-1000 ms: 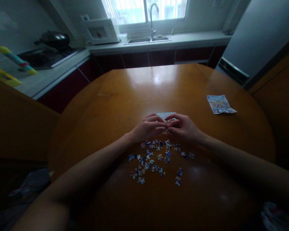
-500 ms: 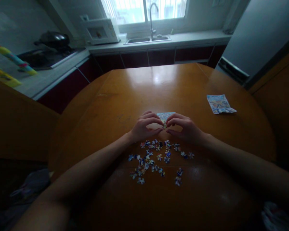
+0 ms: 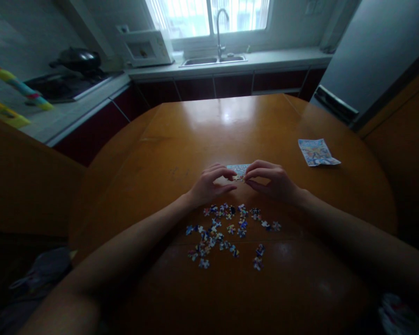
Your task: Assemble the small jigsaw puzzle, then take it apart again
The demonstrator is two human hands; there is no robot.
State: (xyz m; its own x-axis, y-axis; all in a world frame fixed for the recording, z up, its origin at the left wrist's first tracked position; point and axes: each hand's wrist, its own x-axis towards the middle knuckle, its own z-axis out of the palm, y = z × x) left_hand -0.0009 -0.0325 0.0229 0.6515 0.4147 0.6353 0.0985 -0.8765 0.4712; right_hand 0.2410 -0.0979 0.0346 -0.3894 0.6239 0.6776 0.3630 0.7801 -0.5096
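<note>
A pale, patterned rectangle (image 3: 238, 169) lies on the wooden table between my hands, partly covered by the right one. Along its near edge is a small row of puzzle pieces (image 3: 238, 178). My left hand (image 3: 213, 184) rests at the left of this row, thumb and forefinger apart with a gap between them. From the other side, my right hand (image 3: 273, 180) pinches the right end of the row, apparently a puzzle piece; its fingertips hide most of it. Closer to me, many loose puzzle pieces (image 3: 212, 238) are scattered, some overlapping.
A creased printed sheet (image 3: 317, 152) lies at the right of the table (image 3: 195, 135). Two loose pieces (image 3: 258, 263) sit apart at the near right. Beyond are a counter with a sink (image 3: 212, 60), a microwave (image 3: 148, 48) and a pan on the stove (image 3: 79, 59).
My left thumb and forefinger have parted from the small piece both hands held. My right fingertips have shifted slightly right, and the row of pieces shows more clearly.
</note>
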